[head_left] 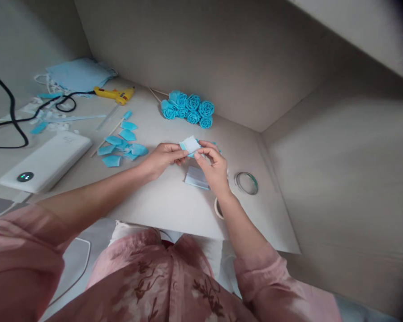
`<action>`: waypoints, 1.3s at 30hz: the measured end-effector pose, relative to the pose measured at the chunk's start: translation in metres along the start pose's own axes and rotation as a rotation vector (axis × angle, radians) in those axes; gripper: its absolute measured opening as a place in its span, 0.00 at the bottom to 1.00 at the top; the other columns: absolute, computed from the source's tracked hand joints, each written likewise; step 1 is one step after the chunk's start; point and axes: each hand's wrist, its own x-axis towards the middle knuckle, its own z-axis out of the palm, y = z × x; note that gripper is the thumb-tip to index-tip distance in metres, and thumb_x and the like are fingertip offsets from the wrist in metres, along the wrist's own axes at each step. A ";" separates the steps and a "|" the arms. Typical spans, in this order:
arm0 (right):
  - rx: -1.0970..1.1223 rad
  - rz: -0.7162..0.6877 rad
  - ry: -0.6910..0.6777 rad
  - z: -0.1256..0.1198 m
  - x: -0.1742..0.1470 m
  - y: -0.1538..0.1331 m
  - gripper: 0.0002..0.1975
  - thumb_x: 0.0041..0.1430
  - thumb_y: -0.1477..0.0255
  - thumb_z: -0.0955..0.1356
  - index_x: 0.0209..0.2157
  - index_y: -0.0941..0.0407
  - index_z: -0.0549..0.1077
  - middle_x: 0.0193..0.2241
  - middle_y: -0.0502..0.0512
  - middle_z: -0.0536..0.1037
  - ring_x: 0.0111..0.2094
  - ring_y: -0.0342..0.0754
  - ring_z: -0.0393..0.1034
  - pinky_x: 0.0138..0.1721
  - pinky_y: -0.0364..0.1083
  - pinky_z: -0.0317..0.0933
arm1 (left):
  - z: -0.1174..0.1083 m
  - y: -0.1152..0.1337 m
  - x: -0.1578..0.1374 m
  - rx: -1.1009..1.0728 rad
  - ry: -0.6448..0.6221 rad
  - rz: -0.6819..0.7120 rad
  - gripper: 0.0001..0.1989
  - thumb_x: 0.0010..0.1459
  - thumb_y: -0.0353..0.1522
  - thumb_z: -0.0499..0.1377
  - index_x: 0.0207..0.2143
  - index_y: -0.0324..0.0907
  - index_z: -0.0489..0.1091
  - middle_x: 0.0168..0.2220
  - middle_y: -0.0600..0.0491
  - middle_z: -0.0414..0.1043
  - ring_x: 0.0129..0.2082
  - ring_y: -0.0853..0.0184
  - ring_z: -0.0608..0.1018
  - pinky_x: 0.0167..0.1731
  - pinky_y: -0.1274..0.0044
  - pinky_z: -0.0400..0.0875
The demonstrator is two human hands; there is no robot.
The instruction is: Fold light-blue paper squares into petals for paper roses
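Observation:
Between my two hands is a small piece of blue-and-white mask fabric (190, 144), its white face turned up. My left hand (164, 157) pinches its left edge. The fingers of my right hand (213, 165) are closed on its right and lower edge. Just below the hands, a folded pale blue-grey piece of fabric (196, 177) lies on the table, partly covered by my right hand. Cut blue petals (122, 143) are spread to the left of my left hand. A bit of blue shows behind my right fingers, mostly hidden.
Blue fabric roses (193, 108) on sticks lie at the back. Further left are a yellow glue gun (116, 95), a stack of face masks (77, 74), white scraps (33, 107) and a white power bank (49, 161). A tape ring (246, 183) and another roll (218, 208) sit right.

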 end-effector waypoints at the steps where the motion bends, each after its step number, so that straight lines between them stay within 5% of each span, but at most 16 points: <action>1: 0.045 0.030 -0.009 0.000 0.000 0.001 0.05 0.58 0.66 0.70 0.33 0.52 0.76 0.47 0.56 0.77 0.53 0.51 0.70 0.56 0.54 0.63 | 0.000 0.000 0.000 0.002 -0.002 0.001 0.15 0.45 0.40 0.69 0.24 0.37 0.73 0.24 0.53 0.73 0.25 0.71 0.71 0.32 0.75 0.62; 8: 0.198 0.158 -0.008 0.005 0.001 0.005 0.07 0.55 0.65 0.71 0.34 0.52 0.73 0.35 0.50 0.77 0.39 0.46 0.72 0.48 0.48 0.65 | -0.001 -0.002 0.000 0.053 -0.009 0.019 0.16 0.46 0.41 0.69 0.22 0.38 0.72 0.23 0.53 0.73 0.25 0.71 0.70 0.31 0.75 0.62; 17: 0.311 0.129 -0.032 0.003 0.001 -0.001 0.24 0.57 0.58 0.71 0.53 0.50 0.66 0.34 0.51 0.75 0.38 0.48 0.72 0.45 0.49 0.67 | 0.002 0.001 -0.001 0.052 -0.085 -0.021 0.19 0.48 0.46 0.69 0.30 0.38 0.75 0.28 0.53 0.74 0.26 0.72 0.71 0.29 0.77 0.61; 28: 0.266 0.161 -0.164 0.008 0.000 0.005 0.39 0.57 0.50 0.69 0.65 0.50 0.56 0.44 0.57 0.80 0.43 0.51 0.76 0.44 0.52 0.72 | 0.000 0.005 0.000 -0.062 -0.042 0.021 0.16 0.46 0.42 0.70 0.29 0.38 0.74 0.25 0.54 0.72 0.27 0.71 0.72 0.32 0.76 0.64; 39: 0.284 0.182 -0.141 0.007 0.002 0.007 0.40 0.53 0.51 0.72 0.63 0.51 0.61 0.49 0.58 0.78 0.45 0.51 0.75 0.48 0.53 0.72 | 0.000 0.001 -0.002 0.053 -0.043 0.075 0.16 0.51 0.43 0.68 0.31 0.39 0.77 0.26 0.55 0.72 0.25 0.73 0.68 0.31 0.77 0.62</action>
